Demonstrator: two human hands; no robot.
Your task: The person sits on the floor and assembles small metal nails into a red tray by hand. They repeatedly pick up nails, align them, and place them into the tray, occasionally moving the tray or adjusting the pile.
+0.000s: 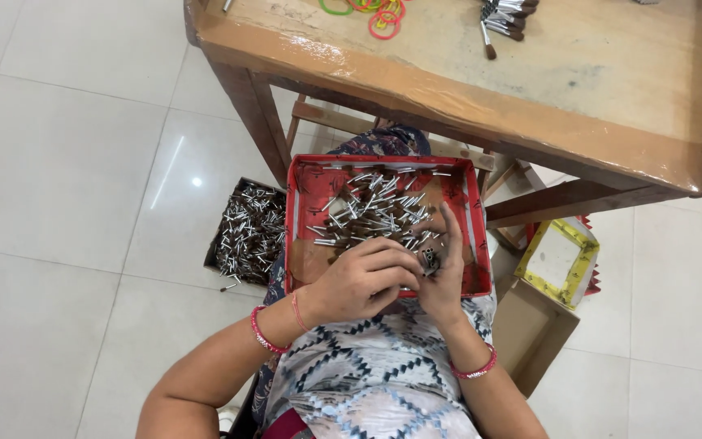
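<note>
Head view, both hands point(400, 280) grip small metal pieces point(430, 260) over red tray point(473, 236), wooden table point(465, 97) ahead

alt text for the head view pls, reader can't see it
Both hands, left hand and right hand, pinch a small bundle of metal pins over a red tray of loose pins on the lap. A wooden table stands ahead.

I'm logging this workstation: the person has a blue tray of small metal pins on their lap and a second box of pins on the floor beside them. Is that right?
Not quite: the head view shows the shallow tray on the lap is red, not blue. It does hold small metal pins, and a second dark box of pins sits on the tiled floor beside the person.
</note>
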